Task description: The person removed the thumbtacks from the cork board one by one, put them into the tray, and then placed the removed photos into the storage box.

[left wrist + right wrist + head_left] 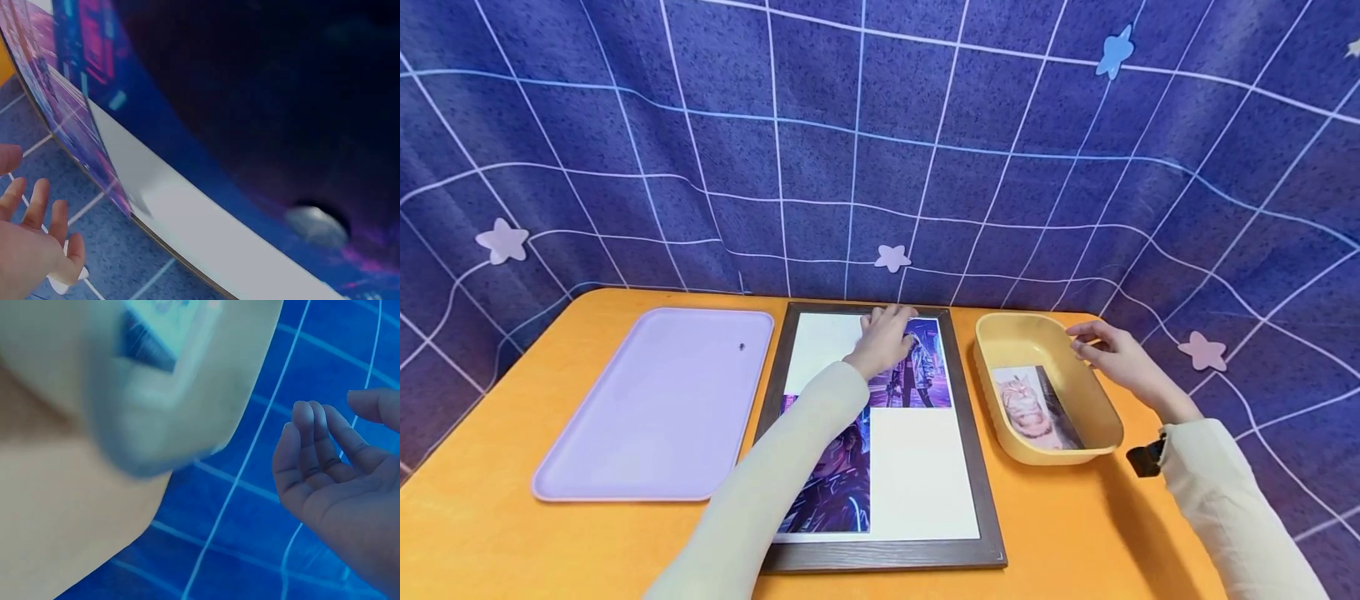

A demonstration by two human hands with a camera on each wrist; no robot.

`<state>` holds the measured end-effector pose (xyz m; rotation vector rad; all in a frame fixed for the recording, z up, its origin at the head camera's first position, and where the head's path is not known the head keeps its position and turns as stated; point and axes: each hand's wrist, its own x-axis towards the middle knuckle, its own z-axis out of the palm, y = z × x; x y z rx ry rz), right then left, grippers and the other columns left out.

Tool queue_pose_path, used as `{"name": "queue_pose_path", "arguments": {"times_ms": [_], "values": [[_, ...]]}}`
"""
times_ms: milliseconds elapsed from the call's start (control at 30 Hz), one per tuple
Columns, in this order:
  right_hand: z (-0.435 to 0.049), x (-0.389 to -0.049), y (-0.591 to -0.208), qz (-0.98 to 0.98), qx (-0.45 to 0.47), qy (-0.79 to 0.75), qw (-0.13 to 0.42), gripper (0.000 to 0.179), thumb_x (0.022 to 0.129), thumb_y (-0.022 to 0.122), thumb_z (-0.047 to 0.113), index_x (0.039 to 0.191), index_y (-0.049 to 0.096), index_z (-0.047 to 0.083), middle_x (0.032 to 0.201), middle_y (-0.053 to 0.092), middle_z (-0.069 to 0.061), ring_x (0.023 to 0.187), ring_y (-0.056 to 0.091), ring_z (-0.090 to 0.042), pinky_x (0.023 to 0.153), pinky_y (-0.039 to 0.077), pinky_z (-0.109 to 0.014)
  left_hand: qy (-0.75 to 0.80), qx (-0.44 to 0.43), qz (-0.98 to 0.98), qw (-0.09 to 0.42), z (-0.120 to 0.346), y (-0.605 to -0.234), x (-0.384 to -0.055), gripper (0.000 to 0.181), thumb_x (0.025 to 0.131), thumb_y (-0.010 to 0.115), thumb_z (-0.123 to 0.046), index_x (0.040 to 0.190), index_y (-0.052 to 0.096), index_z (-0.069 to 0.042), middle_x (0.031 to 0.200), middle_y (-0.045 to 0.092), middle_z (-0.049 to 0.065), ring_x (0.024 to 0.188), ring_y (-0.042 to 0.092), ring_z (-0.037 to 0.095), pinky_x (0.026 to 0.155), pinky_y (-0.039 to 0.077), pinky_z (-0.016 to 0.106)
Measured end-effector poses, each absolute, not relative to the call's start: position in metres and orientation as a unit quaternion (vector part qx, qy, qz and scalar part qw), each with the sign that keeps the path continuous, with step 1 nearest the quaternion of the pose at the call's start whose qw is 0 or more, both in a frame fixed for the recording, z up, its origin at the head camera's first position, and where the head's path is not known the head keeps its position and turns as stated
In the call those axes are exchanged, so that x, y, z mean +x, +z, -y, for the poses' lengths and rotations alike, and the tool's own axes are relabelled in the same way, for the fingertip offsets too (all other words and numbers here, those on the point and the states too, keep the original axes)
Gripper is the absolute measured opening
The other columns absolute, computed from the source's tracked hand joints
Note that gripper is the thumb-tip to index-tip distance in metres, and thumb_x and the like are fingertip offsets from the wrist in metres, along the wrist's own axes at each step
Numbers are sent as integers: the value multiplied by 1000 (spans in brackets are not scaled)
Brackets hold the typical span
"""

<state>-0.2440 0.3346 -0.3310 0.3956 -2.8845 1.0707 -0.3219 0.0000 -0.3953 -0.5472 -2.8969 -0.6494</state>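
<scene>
In the head view my left hand [882, 342] is over the upper part of a dark-framed white board [925, 475], overlapping a purple-blue picture piece [917, 375] that shows a standing figure. Its fingers [39, 203] look relaxed in the left wrist view, with nothing between them. A second picture piece [831, 492], with a dark figure, lies at the board's lower left, partly behind my left sleeve. My right hand [1116, 358] hovers by the right rim of a yellow bin [1045, 333], its loosely bent fingers [304, 434] holding nothing. Inside the bin lies a pink cat picture [1026, 408].
A lilac tray [655, 400] with a small dark speck sits left of the board on the orange table [602, 550]. Behind the table hangs a blue curtain [820, 167] with a white grid and stars.
</scene>
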Motion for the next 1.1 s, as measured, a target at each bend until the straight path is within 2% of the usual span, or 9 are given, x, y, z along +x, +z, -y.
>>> {"name": "queue_pose_path", "arguments": {"times_ms": [133, 267, 433, 567, 867, 1100], "values": [[-316, -247, -330, 926, 165, 336, 50, 25, 91, 50, 9, 112, 55, -5, 101, 60, -18, 76, 56, -1, 65, 47, -20, -204, -174, 961, 62, 4, -396, -324, 40, 87, 59, -18, 125, 48, -19, 125, 50, 5, 115, 41, 30, 94, 24, 45], [-299, -246, -329, 924, 194, 325, 61, 22, 90, 52, 5, 109, 57, -4, 99, 61, -19, 81, 57, -8, 68, 46, -17, -197, -174, 963, 62, 6, -397, -327, 39, 87, 59, -19, 125, 49, -19, 125, 50, 6, 115, 41, 30, 96, 23, 46], [-278, -242, -327, 917, 224, 325, 51, 21, 89, 51, 2, 108, 57, -3, 96, 60, -16, 84, 57, -18, 70, 47, -20, -184, -177, 965, 63, 8, -398, -331, 38, 86, 59, -18, 123, 50, -19, 124, 52, 6, 116, 41, 30, 96, 22, 46], [-260, -241, -329, 904, 267, 326, 69, 21, 85, 53, -3, 105, 58, -6, 91, 60, -15, 82, 58, -22, 70, 48, -24, -164, -177, 968, 66, 9, -398, -334, 36, 86, 60, -18, 121, 52, -20, 123, 54, 5, 116, 43, 30, 95, 24, 46], [-218, -231, -334, 904, 294, 302, 73, 20, 83, 54, -3, 103, 59, -2, 88, 60, -11, 80, 58, -22, 65, 47, -25, -129, -183, 972, 70, 11, -403, -346, 34, 87, 59, -17, 121, 54, -18, 119, 56, 5, 108, 45, 28, 90, 27, 44], [-191, -223, -342, 909, 307, 270, 78, 19, 82, 57, -1, 101, 59, -1, 86, 58, -7, 77, 56, -18, 67, 48, -32, -119, -184, 972, 81, 12, -406, -352, 34, 85, 60, -13, 118, 56, -18, 114, 58, 3, 105, 46, 27, 88, 27, 43]]}}
